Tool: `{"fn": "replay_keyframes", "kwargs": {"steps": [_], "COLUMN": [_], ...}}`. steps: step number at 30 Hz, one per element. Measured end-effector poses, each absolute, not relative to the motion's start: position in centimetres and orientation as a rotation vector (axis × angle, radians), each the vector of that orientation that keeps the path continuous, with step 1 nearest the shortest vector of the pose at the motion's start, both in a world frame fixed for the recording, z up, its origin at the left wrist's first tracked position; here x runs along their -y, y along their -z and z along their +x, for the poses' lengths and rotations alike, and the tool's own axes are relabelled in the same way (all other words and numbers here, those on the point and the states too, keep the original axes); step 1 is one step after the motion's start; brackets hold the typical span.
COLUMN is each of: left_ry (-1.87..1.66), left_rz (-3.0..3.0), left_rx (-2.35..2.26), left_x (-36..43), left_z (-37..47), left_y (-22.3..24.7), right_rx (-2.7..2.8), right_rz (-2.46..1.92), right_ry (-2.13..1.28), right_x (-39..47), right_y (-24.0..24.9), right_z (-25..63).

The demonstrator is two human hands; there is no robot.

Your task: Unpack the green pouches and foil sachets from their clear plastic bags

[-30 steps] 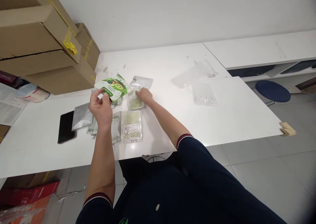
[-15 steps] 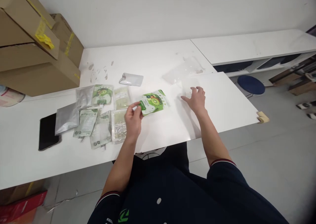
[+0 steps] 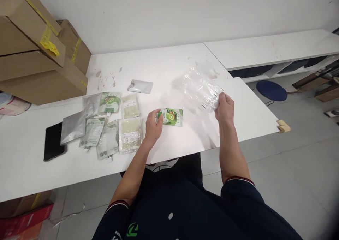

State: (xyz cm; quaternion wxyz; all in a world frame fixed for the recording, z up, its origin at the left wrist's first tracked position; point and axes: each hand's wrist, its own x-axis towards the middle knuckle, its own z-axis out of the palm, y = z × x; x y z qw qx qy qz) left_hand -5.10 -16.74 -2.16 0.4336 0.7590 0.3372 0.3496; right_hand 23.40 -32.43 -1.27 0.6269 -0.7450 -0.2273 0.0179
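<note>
A green and white pouch with a kiwi picture [image 3: 172, 117] lies on the white table. My left hand [image 3: 154, 126] is closed on its left end, fingertips over the edge. My right hand [image 3: 225, 107] pinches the lower right corner of a clear plastic bag [image 3: 199, 88], which hangs crumpled over the tabletop. Left of my left hand are two clear packs with pale green contents, an upper one [image 3: 130, 106] and a lower one [image 3: 130, 135]. Beside them several pouches lie overlapping, among them a green one [image 3: 109, 103] and a silver one [image 3: 73, 129].
A small silver packet [image 3: 140, 86] lies behind the pouch. A black phone [image 3: 53, 141] is at the left. Cardboard boxes [image 3: 39, 70] stand at the back left. A blue stool [image 3: 271, 90] is beyond the table's right end, near a corner guard [image 3: 283, 126].
My right hand has closed on the clear bag and lifted it, moving right. My left hand has moved slightly right, and the green pouch now lies lower and flatter.
</note>
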Motion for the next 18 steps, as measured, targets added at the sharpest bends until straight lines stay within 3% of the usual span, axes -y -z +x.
{"fn": "replay_keyframes", "kwargs": {"steps": [8,18], "left_ry": [-0.514,-0.161], "left_rz": [1.084,1.046], "left_rx": [-0.578,-0.445], "left_x": [17.7,17.4], "left_z": [-2.2,-2.4], "left_y": [-0.8,-1.3], "right_rx": [0.451,1.012], "right_rz": [-1.562,-1.587], "right_ry": [-0.263,-0.631], "right_x": [29.4,30.3], "right_y": [-1.0,-2.5], "right_z": [16.1,10.9]}}
